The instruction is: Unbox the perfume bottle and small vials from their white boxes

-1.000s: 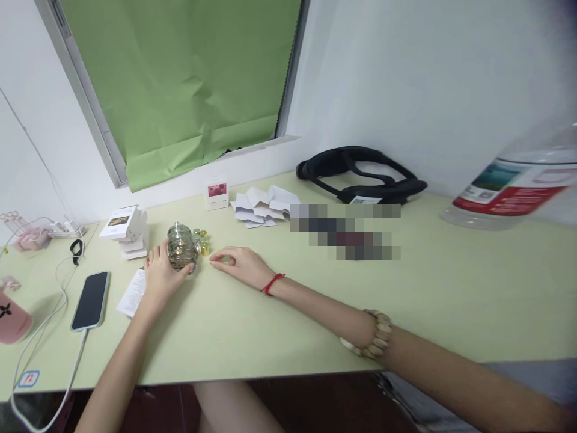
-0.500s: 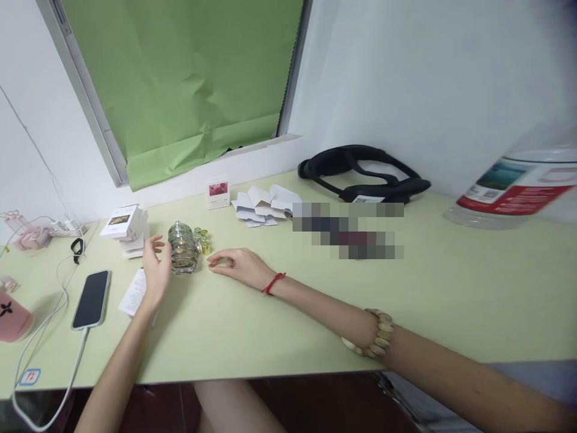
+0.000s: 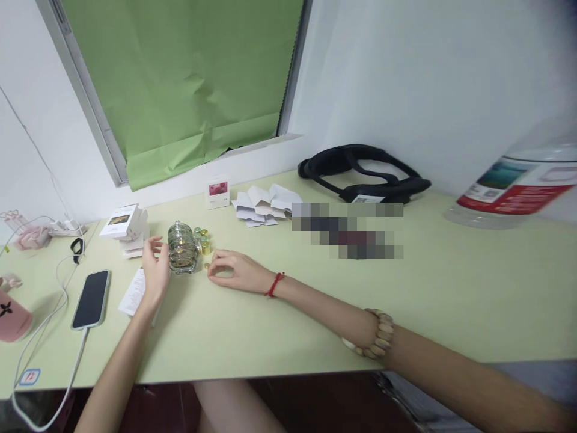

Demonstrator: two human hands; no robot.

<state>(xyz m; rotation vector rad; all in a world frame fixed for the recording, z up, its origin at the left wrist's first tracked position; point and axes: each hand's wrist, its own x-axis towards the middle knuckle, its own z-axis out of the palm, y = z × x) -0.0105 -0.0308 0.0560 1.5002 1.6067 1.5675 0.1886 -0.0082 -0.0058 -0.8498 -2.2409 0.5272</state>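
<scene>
A ribbed clear glass bottle (image 3: 183, 249) with a rounded stopper stands at centre left. My left hand (image 3: 156, 264) is upright against or just beside its left side, with fingers loosely curled and apart. Several small yellow and green glass vials (image 3: 205, 244) stand close behind the bottle on its right. My right hand (image 3: 238, 269) is low over the table to the right, thumb and index finger pinched into a ring. A tiny gold piece (image 3: 207, 266) shows just left of these fingertips. Whether anything is between them is hidden.
White boxes (image 3: 122, 224) are stacked left of the bottle, a printed leaflet (image 3: 133, 293) under my left wrist. A phone (image 3: 91, 299) charges at left. Behind lie folded white papers (image 3: 264, 204), a small picture box (image 3: 217, 192) and a black headset (image 3: 360, 171). A large bottle (image 3: 518, 186) stands right.
My right hand has drawn slightly down, its fingers now closing into a ring, and the tiny gold piece has come into view beside them. My left hand has barely moved.
</scene>
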